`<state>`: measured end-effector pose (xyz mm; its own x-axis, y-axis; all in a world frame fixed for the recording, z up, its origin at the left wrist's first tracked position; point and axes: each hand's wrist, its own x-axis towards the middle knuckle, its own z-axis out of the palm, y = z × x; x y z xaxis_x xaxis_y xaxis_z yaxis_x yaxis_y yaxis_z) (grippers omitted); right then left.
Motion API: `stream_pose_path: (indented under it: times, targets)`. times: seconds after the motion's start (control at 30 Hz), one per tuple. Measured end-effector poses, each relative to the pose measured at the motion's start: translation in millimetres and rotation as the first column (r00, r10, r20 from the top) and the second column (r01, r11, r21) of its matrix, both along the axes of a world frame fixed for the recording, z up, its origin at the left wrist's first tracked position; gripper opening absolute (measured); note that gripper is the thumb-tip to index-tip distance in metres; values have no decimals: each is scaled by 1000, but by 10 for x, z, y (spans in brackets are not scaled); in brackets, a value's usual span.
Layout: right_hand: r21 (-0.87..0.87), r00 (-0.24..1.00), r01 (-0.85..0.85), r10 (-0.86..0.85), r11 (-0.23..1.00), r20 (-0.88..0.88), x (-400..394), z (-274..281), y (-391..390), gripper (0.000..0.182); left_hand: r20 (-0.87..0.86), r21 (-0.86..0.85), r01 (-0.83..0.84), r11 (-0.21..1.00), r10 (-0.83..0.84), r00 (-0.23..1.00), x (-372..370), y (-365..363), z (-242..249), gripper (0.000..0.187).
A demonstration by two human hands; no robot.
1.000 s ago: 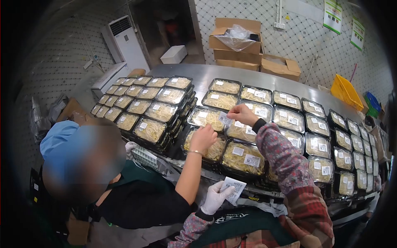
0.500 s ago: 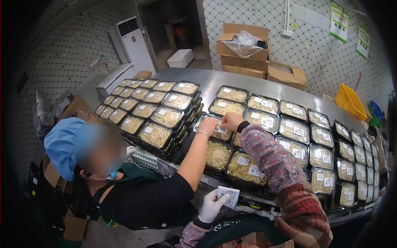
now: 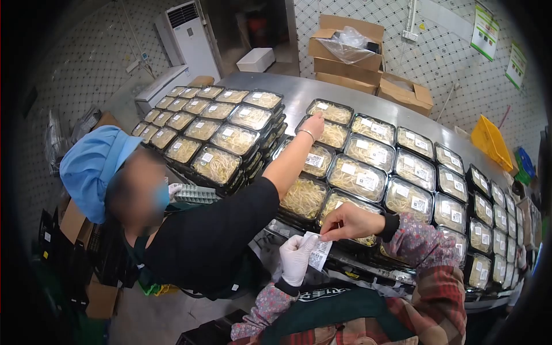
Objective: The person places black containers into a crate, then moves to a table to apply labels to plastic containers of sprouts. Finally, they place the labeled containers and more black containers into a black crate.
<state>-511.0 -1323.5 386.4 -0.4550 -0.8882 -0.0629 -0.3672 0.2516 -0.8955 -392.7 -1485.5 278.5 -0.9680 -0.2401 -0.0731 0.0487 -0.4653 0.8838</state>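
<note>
Stainless-steel counter [image 3: 276, 83], smooth and shiny, runs across the view. Co-worker [image 3: 224, 236] in black short-sleeved top and blue cap leans in at left, one arm stretched over the counter. Two blocks of packs: left block [image 3: 217, 167] stacked several high, right block [image 3: 402, 195] in rows reaching the far right. Packs are rounded rectangles, black plastic trays under clear glossy lids, pale stringy sprouts inside.

Wearer's right arm comes in from lower right, elbow bent, forearm angled inward; plaid fabric above, floral sleeve [image 3: 417, 238] below, dark cuff at the wrist. Left forearm rises from bottom centre, same floral print. Right hand [image 3: 348, 223] is bare, back up, over the front packs, thumb and forefinger pinching the label sheets' upper edge. Left hand [image 3: 295, 260], in a thin white wrinkled glove, is lower and to the left, fingers closed on the same sheets from their left side. Co-worker's hand [image 3: 312, 125] is farther off, at a pack in the right block's left column; fingertip contact unclear.

Label sheets [image 3: 319, 254]: white, flat, dark print, between the two hands, just in front of the front packs. Smallest: stuck-on white labels [image 3: 369, 182] on lids, squarish; thin bracelet [image 3: 306, 133] on the co-worker's wrist.
</note>
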Motion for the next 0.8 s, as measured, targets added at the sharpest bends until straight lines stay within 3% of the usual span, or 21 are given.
stream_pose_path:
  times: [0.13,0.2,0.33,0.37,0.5,0.6,0.67,0.73,0.8]
  targets:
    - [-65,972,236,-236,970,17,-350,-215,70,16,85,-2,201,980,-200,976,56,-14,42,16]
    - [-124,905,420,-406,899,126,-631,-400,51,16,120,-4,280,960,-278,953,138,-89,29,18]
    - [29,931,357,-358,934,67,-717,-497,-146,18,105,22,323,946,-323,940,278,-195,-61,19]
    - [66,921,361,-366,930,131,-723,-499,-198,18,96,21,324,946,-324,941,309,-222,-70,20]
    - [48,924,376,-378,925,57,-815,-581,-420,20,66,18,301,953,-302,951,400,-252,-42,19]
    - [43,898,404,-387,914,-210,-843,-651,-539,21,15,-68,253,965,-253,967,398,-247,61,21]
    - [64,817,387,-310,920,-485,-789,-708,-566,24,3,-89,231,969,-231,973,399,-264,47,22]
    - [99,660,405,-216,909,-720,-705,-642,-597,26,22,-42,233,972,-232,972,403,-300,26,23]
    - [131,449,456,-100,881,-888,-606,-540,-585,25,9,21,122,992,-122,992,366,-234,162,18]
